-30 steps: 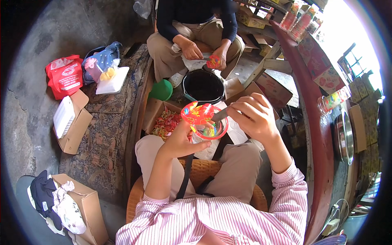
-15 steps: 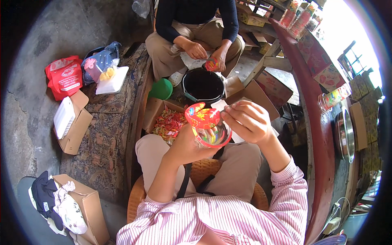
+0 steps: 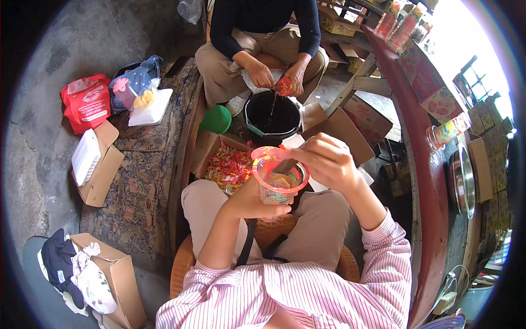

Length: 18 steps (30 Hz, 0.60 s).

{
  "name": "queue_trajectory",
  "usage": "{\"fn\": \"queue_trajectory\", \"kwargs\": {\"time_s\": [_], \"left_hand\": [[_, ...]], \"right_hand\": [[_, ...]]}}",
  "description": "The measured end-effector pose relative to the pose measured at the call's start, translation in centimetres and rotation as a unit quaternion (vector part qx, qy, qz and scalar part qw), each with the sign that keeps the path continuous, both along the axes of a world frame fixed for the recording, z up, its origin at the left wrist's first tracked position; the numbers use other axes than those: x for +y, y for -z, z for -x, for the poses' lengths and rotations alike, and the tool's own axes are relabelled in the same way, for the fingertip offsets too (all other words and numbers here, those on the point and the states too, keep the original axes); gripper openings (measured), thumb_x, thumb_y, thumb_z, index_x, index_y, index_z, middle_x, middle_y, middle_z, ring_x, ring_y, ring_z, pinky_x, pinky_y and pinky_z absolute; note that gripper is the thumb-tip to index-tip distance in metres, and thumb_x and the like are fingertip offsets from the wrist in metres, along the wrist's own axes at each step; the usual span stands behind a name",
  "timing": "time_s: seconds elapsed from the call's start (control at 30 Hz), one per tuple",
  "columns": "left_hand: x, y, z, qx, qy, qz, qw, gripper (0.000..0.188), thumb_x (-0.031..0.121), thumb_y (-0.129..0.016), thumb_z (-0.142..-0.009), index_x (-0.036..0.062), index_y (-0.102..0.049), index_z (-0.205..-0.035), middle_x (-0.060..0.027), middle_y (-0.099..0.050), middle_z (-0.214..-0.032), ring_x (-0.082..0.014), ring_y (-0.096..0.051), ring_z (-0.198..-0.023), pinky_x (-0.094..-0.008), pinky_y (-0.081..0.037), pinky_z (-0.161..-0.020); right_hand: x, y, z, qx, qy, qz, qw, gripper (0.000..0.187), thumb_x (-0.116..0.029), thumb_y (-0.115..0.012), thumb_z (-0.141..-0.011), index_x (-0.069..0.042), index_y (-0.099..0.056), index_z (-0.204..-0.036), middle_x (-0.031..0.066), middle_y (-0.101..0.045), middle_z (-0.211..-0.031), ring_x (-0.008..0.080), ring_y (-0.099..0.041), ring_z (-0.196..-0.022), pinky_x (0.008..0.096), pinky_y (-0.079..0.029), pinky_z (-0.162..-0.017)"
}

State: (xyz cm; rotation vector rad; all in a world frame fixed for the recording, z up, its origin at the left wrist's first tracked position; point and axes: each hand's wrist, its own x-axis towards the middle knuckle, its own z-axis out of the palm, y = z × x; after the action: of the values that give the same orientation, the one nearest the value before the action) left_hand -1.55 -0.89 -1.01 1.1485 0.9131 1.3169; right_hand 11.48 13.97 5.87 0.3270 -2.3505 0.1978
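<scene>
My left hand (image 3: 245, 202) wraps round a clear plastic cup (image 3: 275, 193) with a red rim, held above my lap. Orange and green printing shows on or through its wall. A pinkish-red film lid (image 3: 265, 154) stands partly lifted at the far left of the rim. Over the cup's right edge, my right hand (image 3: 323, 160) is closed in a pinch. From its fingers a dark, flat piece seems to reach into the cup; its kind cannot be made out. Just beyond the cup, a cardboard box (image 3: 206, 148) holds a heap of red and yellow film scraps (image 3: 229, 167).
Opposite me sits a person whose hands (image 3: 296, 78) hold a red cup (image 3: 284, 86) over a black bucket (image 3: 272, 113). A green container (image 3: 217, 119) stands beside the bucket. A red wooden beam (image 3: 408, 126) runs along the right, and a patterned bench (image 3: 139, 170) lies left.
The cup has turned upright, so its opening now faces me. Its printed film has folded back to the far left. My right hand has shifted slightly. Liquid now falls from the other person's cup.
</scene>
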Motion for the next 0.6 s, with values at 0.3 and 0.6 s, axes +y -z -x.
{"fn": "queue_trajectory", "kwargs": {"time_s": [0.3,0.6], "left_hand": [[-0.1,-0.2,0.6,-0.065,0.017,-0.076,0.995,0.052,0.008,-0.068,-0.064,0.0021,-0.044,-0.11,-0.0032,-0.056,-0.083,-0.0093,-0.054,-0.07,-0.0243,-0.046,-0.061],[0.4,-0.8,-0.3,-0.092,0.078,-0.063,0.991,0.068,0.011,-0.068,-0.064,0.0026,-0.032,-0.122,-0.0063,-0.055,-0.081,-0.0116,-0.053,-0.07,-0.0259,-0.045,-0.059]], "right_hand": [[-0.3,-0.3,0.0,0.033,0.058,0.004,0.998,0.061,0.002,-0.059,-0.058,0.004,-0.049,-0.117,0.0029,-0.052,-0.062,0.0152,-0.051,-0.054,0.0281,-0.043,-0.05],[-1.0,0.0,0.1,0.005,0.052,-0.042,0.998,0.063,-0.009,-0.06,-0.061,0.004,-0.046,-0.121,0.0003,-0.051,-0.063,0.0114,-0.051,-0.055,0.0253,-0.044,-0.054]]}}
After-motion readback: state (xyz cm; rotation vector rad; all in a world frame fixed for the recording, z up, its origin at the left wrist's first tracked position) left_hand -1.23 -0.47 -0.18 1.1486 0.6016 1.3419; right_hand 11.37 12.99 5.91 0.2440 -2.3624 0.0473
